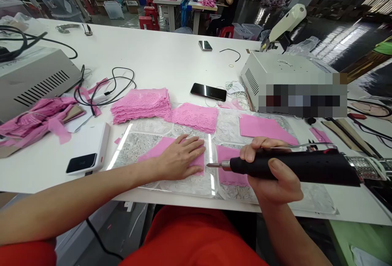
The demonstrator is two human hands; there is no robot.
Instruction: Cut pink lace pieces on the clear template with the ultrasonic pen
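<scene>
My left hand [183,158] lies flat with its fingers spread on a pink fabric piece [153,150], pressing it to a clear plastic template sheet [128,147]. My right hand [272,172] grips a black corded hand tool [303,166] with a narrow pointed metal tip, which resembles an ultrasonic welder. The tool lies nearly level, its tip just right of my left fingers. Beneath it, partly covered, is another pink piece [228,156] with a lacy lower edge. A plain pink piece [266,128] sits farther back on the right. Behind my left hand are stacked pink lace pieces [141,105] and a smaller pile [196,116].
A grey machine box [272,70] stands back right, another grey box [36,74] at left. A black phone [208,91], white power bank [92,147], pink fabric bundle [36,117] and black cables [114,84] lie on the white table [159,54]. Beyond, a person [229,3] sits sewing.
</scene>
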